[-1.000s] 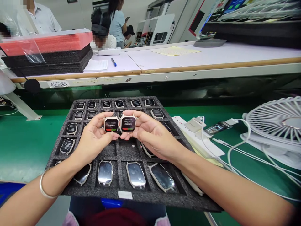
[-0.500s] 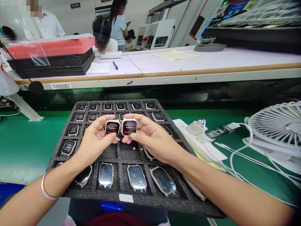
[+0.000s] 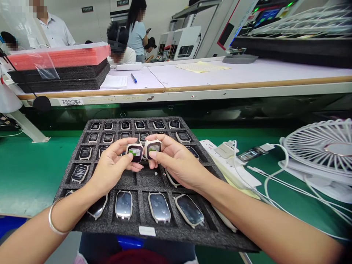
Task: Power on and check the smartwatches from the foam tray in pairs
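Black foam tray (image 3: 176,234) below: gripping left watch (image 3: 137,155) with left fingers (image 3: 125,143), right watch (image 3: 154,147) with right fingers (image 3: 161,137), side by side; probably best touching screens (image 3: 138,156) lightly, not bumping watches together.

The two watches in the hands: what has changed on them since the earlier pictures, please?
The left watch and right watch switched from dark pages with a red-and-green bar to green and white blocks. The right thumb moved inward, onto its watch's front. Nothing was let go: the left hand and right hand keep their watches above the tray.
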`<state>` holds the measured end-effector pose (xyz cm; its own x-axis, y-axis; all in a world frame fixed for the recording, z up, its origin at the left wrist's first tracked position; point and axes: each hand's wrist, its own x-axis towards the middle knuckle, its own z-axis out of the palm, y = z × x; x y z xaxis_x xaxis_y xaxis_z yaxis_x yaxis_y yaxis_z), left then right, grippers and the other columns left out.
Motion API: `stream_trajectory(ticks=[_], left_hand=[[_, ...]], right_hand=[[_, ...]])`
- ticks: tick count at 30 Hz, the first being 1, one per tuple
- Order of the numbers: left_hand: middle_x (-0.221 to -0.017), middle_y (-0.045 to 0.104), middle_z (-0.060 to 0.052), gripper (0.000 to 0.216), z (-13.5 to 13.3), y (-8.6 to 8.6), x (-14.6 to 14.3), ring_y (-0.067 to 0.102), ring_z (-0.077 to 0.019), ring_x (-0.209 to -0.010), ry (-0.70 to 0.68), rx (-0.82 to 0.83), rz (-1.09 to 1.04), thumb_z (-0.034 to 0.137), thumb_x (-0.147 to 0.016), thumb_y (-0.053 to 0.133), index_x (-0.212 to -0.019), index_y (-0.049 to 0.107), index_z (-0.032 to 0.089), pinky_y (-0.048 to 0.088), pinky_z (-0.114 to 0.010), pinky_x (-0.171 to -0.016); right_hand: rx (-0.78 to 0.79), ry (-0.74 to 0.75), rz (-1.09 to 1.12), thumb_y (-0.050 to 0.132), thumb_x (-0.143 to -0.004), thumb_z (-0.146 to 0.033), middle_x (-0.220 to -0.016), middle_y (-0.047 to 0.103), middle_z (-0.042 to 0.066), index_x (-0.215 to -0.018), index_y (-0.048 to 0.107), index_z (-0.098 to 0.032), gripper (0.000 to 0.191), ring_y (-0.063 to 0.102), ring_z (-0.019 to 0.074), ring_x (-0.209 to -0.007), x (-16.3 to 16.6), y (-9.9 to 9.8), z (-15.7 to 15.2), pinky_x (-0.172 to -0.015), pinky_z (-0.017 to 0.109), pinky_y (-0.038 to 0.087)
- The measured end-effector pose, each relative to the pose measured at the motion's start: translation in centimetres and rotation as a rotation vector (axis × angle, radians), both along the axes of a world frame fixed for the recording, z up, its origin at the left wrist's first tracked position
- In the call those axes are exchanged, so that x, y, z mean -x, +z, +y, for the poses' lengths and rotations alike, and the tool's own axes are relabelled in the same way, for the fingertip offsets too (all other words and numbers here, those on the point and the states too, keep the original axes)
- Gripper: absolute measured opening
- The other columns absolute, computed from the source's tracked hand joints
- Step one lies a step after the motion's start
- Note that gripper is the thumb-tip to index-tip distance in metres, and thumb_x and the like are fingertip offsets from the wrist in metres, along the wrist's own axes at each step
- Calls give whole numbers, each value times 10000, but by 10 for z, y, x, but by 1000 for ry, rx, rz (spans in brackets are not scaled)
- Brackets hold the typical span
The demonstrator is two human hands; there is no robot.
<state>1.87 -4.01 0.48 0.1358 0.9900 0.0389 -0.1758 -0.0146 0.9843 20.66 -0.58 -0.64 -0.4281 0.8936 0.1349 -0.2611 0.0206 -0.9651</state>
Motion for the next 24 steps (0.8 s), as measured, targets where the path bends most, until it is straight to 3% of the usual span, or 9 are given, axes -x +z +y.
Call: stream_trajectory(ticks=[17,21,24], left_hand=[[-994,702,-25,400,-2,4,0,758,-175,-687,2,36,-24,187,-769,666,-1168,643,190,648,-316,-714],[-990,712,-30,410,1,1,1,756,-177,-692,-7,24,-37,197,-765,672,-1174,643,188,644,-320,-715],[-1009,716,-34,427,5,0,2,753,-171,-692,18,19,-58,191,-745,671,-1172,647,189,639,-317,-713]], right_hand=[[-24,1,2,705,-770,-161,-898,636,-15,-1104,589,-221,359,584,107,-629,0,0,0,-625,290,496],[-25,-9,-2,721,-788,-201,-864,632,-17,-1111,597,-222,347,593,120,-633,0,-1,1,-637,301,487],[49,36,73,683,-860,-330,-831,650,-4,-1124,605,-215,299,630,145,-645,1,-1,4,-656,316,494]])
